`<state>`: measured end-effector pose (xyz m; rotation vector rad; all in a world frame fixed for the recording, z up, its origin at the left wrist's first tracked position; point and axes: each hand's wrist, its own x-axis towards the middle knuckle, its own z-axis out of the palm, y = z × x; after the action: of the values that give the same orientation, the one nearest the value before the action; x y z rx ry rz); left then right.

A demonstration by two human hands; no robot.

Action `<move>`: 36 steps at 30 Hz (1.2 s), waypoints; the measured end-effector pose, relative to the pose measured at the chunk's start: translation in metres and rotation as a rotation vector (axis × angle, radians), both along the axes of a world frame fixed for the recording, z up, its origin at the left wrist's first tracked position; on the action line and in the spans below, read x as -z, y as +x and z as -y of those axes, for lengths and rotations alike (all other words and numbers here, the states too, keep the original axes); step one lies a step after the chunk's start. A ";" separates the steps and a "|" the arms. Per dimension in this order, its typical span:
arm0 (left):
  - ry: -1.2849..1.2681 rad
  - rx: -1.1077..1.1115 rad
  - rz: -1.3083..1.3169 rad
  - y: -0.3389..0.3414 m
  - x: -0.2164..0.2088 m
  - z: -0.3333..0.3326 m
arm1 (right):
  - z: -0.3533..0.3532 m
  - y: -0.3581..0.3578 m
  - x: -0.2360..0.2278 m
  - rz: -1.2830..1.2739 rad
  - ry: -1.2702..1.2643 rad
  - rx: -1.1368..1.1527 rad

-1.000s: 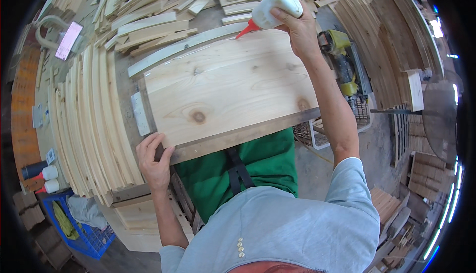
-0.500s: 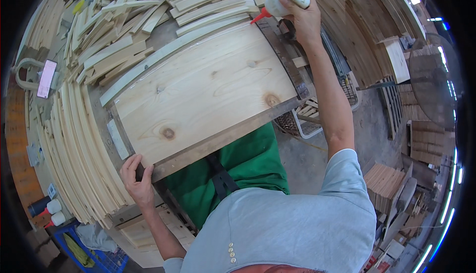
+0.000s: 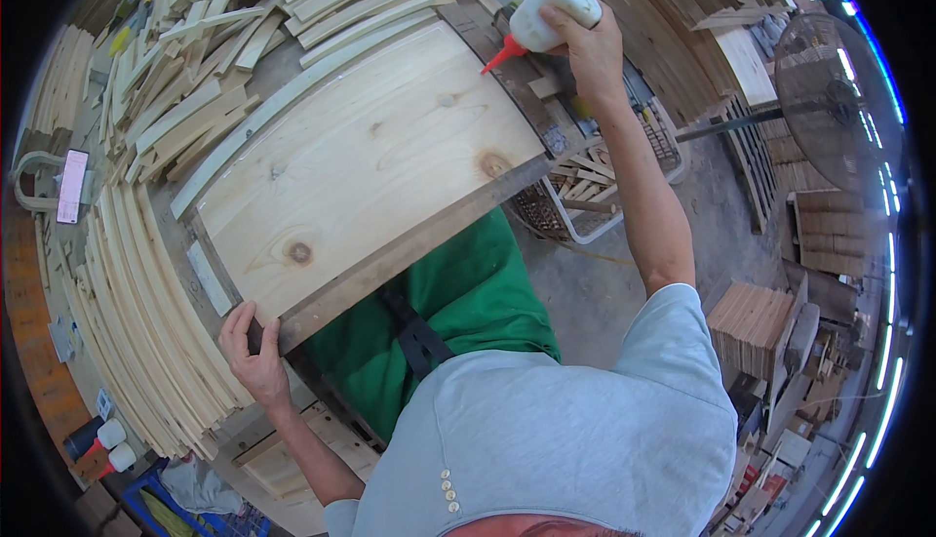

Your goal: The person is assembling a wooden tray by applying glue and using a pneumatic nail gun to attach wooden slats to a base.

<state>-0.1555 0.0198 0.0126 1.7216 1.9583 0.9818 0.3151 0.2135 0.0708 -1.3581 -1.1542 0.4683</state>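
Note:
A pale wooden panel [image 3: 361, 147] with several knots lies inside a dark frame on the bench. My right hand [image 3: 595, 49] is wrapped round a white squeeze bottle [image 3: 554, 12], tilted so its red nozzle [image 3: 502, 53] points down at the panel's right edge. Along the panel's far edge runs a thin shiny line, next to a long light wood strip [image 3: 263, 122]. My left hand [image 3: 255, 350] rests at the frame's near left corner, thumb and fingers apart, touching the dark rail [image 3: 390, 254].
Loose wood strips [image 3: 195, 98] are heaped beyond the panel, and long strips [image 3: 146, 313] lie stacked at left. A basket of offcuts [image 3: 585, 215] stands right of the bench. Stacked boards [image 3: 746, 318] and a fan [image 3: 829, 98] are farther right. Two more bottles [image 3: 115, 444] lie lower left.
My right hand has brought the bottle from the panel's far right corner nearer along its right edge. The whole view has shifted slightly; my left hand stays at the corner.

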 end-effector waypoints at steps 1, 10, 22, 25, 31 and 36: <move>0.007 0.004 -0.015 -0.002 0.002 0.000 | 0.010 0.003 -0.001 -0.019 -0.014 -0.009; 0.005 0.028 -0.023 -0.002 0.003 -0.006 | 0.091 0.020 -0.023 0.014 -0.206 0.051; 0.074 0.047 0.016 -0.006 0.000 -0.003 | 0.039 -0.138 -0.019 -0.583 -0.147 -0.547; 0.040 0.012 0.069 -0.010 -0.003 0.000 | 0.010 -0.219 -0.008 -0.558 -0.097 -0.736; 0.034 0.032 0.163 -0.014 -0.005 -0.001 | -0.027 -0.319 0.011 -0.415 -0.040 -0.747; 0.044 0.028 0.163 -0.016 -0.003 0.000 | -0.022 -0.330 0.015 -0.261 -0.065 -0.741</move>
<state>-0.1719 0.0198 0.0160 1.6313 1.8184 1.1259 -0.0150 0.2356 0.0559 -0.8486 -1.4069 1.1833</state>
